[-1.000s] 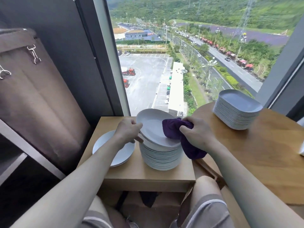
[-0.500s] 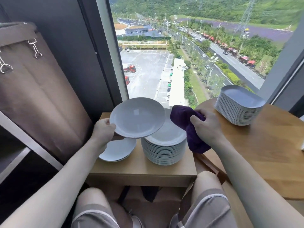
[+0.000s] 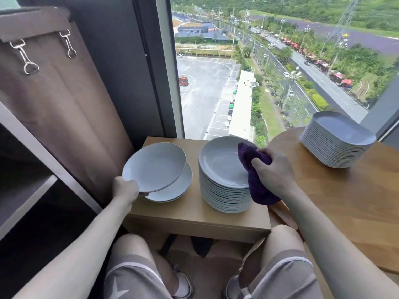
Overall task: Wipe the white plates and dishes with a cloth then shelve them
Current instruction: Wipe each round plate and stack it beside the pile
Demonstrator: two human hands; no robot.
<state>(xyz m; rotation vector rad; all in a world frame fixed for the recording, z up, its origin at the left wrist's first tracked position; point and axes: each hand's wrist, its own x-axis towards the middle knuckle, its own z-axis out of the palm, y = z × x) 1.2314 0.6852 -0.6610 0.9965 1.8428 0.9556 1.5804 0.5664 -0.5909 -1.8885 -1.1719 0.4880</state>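
My left hand point(image 3: 126, 189) grips the near rim of a white round plate point(image 3: 155, 166), held tilted just above another white plate point(image 3: 178, 188) lying on the small wooden side table point(image 3: 194, 214). To the right stands a tall stack of white round plates point(image 3: 223, 182). My right hand point(image 3: 274, 171) holds a bunched purple cloth point(image 3: 255, 175) against the right edge of the stack's top plate. A second stack of white oblong dishes point(image 3: 336, 141) sits on the round wooden table point(image 3: 345, 195) at the right.
A shelf unit with grey boards point(image 3: 32, 190) and a brown fabric cover point(image 3: 56, 100) stands at the left. A floor-to-ceiling window point(image 3: 237, 72) is right behind the tables. My knees are below the side table's front edge.
My left hand carried the lifted plate leftward and down from beside the stack to just over the lone plate. My right hand with the cloth stayed at the stack's right edge.
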